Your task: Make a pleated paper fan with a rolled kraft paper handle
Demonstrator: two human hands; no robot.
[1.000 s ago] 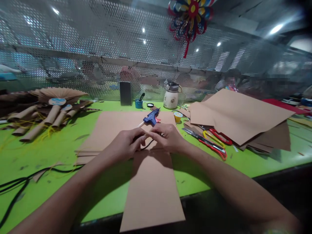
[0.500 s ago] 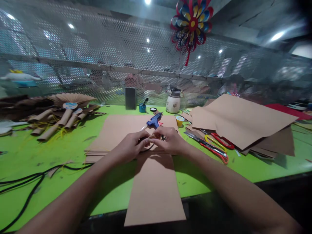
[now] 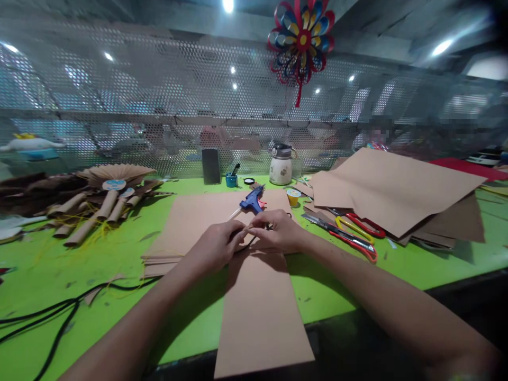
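Observation:
My left hand [image 3: 222, 241] and my right hand [image 3: 280, 230] meet over the stack of brown paper sheets [image 3: 190, 217], fingertips pinched together. Between them is a small piece of brown paper [image 3: 246, 228], mostly covered by the fingers. A blue hot glue gun [image 3: 251, 201] lies on the stack just beyond my hands, its nozzle out of clear sight. Below my wrists, a long brown paper strip [image 3: 265, 312] reaches toward me and hangs over the table's front edge.
Scissors [image 3: 359, 225] and a red-handled utility knife [image 3: 345, 239] lie right of my hands, by large brown sheets [image 3: 389, 190]. Paper fans with tube handles [image 3: 107, 205] are piled left; black cords [image 3: 75, 301] cross the left front. A white bottle [image 3: 280, 168] stands behind.
My fingers have closed more tightly around the small piece of brown paper, which shows less now. The view has shifted slightly; the glue gun stays on the stack.

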